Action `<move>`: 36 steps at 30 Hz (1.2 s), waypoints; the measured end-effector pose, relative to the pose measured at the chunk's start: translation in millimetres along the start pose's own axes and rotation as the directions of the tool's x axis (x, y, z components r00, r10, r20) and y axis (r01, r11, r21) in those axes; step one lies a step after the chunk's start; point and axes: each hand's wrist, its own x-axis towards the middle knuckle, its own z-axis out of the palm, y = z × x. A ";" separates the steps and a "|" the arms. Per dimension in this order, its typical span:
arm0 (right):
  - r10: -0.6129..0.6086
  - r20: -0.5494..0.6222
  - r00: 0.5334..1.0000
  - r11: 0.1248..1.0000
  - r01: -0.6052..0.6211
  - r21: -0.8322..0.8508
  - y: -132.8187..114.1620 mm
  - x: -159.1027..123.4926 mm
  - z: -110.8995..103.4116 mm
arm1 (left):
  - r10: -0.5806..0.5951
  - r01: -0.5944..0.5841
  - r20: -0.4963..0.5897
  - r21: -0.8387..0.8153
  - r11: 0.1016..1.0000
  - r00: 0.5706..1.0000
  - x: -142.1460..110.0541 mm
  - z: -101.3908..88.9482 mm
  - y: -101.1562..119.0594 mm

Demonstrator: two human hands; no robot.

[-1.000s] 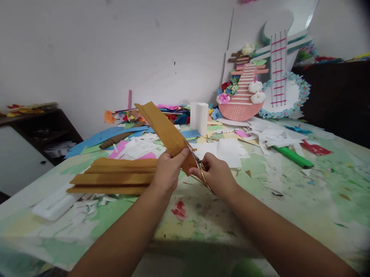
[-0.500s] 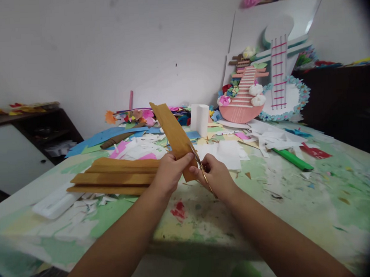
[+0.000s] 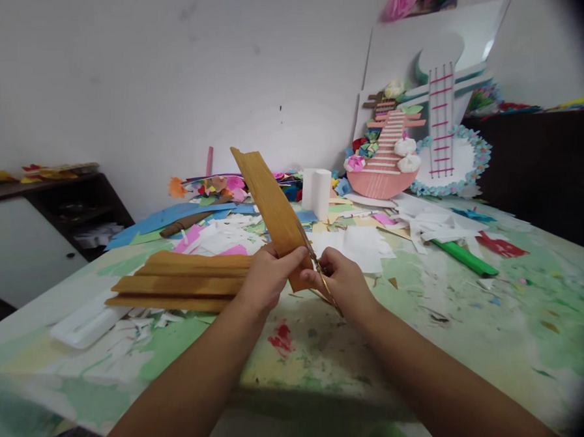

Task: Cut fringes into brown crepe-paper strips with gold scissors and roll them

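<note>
A long folded strip of ochre crepe paper [image 3: 270, 203] rises at a tilt above the table. My left hand [image 3: 270, 275] pinches it near its lower end, thumb on top. My right hand [image 3: 343, 278] is closed round a pair of gold-coloured scissors [image 3: 318, 264]. Their blades lie along the strip's right edge, close to my left thumb; whether the paper is between the blades I cannot tell. More ochre crepe paper [image 3: 178, 280] lies in folded lengths on the table to the left, partly behind my left forearm.
On the paint-stained table [image 3: 427, 361] lie white paper scraps [image 3: 364, 244], a green roll [image 3: 465, 258] and a white plastic-looking case [image 3: 85, 327]. A white roll [image 3: 321, 194] stands behind. Decorated instrument-shaped crafts [image 3: 384, 165] lean at the back right, with paper flowers [image 3: 231, 182] at back left.
The strip's upper end stands slightly higher and further left. The scissors remain at its right edge, with their blades lying closer to the line of that edge. Both hands keep their hold.
</note>
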 end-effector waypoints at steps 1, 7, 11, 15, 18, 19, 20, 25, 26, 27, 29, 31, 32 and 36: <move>0.001 -0.001 1.000 1.000 -0.001 0.017 0.6 -0.3 0.6 | -0.001 0.001 -0.003 0.003 1.000 1.000 -0.6 0.1 1.0; 0.021 0.017 1.000 0.991 -0.023 0.133 2.3 -1.3 4.5 | -0.020 0.019 0.033 0.029 0.999 0.999 -2.8 0.9 4.5; 0.044 0.005 0.999 0.981 -0.044 0.191 3.6 1.3 4.4 | -0.046 0.037 0.069 0.122 0.992 0.997 -2.8 0.2 3.1; 0.041 -0.004 0.999 0.980 -0.040 0.196 6.0 2.3 4.3 | -0.051 0.037 0.086 0.160 0.986 0.995 -2.4 -0.3 2.0; 0.045 0.007 0.999 0.976 -0.045 0.212 7.1 1.8 5.4 | -0.059 0.044 0.084 0.166 0.985 0.995 -2.6 0.9 2.4; 0.048 0.009 0.999 0.975 -0.049 0.219 7.2 1.6 5.8 | -0.062 0.049 0.079 0.160 0.986 0.995 -2.7 1.5 2.6; 0.053 0.008 0.999 0.973 -0.053 0.224 7.1 1.4 6.2 | -0.065 0.053 0.074 0.153 0.987 0.995 -2.9 2.1 2.8; 0.078 0.004 0.997 0.962 -0.076 0.264 3.9 0.5 5.6 | -0.079 0.066 0.080 0.157 0.985 0.994 -3.5 3.1 2.8; 0.078 0.003 0.997 0.959 -0.076 0.274 3.0 0.3 5.0 | -0.083 0.069 0.087 0.158 0.985 0.993 -3.6 2.7 2.5; 0.075 0.002 0.997 0.956 -0.073 0.284 2.1 0.0 4.2 | -0.087 0.071 0.100 0.157 0.985 0.991 -3.7 2.2 2.0; 0.068 -0.001 0.998 0.950 -0.064 0.307 0.7 -0.3 2.5 | -0.086 0.064 0.138 0.155 0.986 0.987 -4.0 0.6 0.4; 0.062 -0.002 0.998 0.942 -0.058 0.330 -0.5 -0.5 0.8 | -0.075 0.046 0.185 0.157 0.987 0.980 -4.2 -1.2 -2.1; 0.062 0.001 0.998 0.939 -0.058 0.339 -1.1 -0.6 0.0 | -0.071 0.039 0.204 0.156 0.987 0.976 -4.1 -2.1 -3.5; 0.057 0.024 0.998 0.931 -0.062 0.359 -2.3 -0.4 -1.4 | -0.082 0.054 0.202 0.142 0.988 0.976 -3.7 -3.4 -7.9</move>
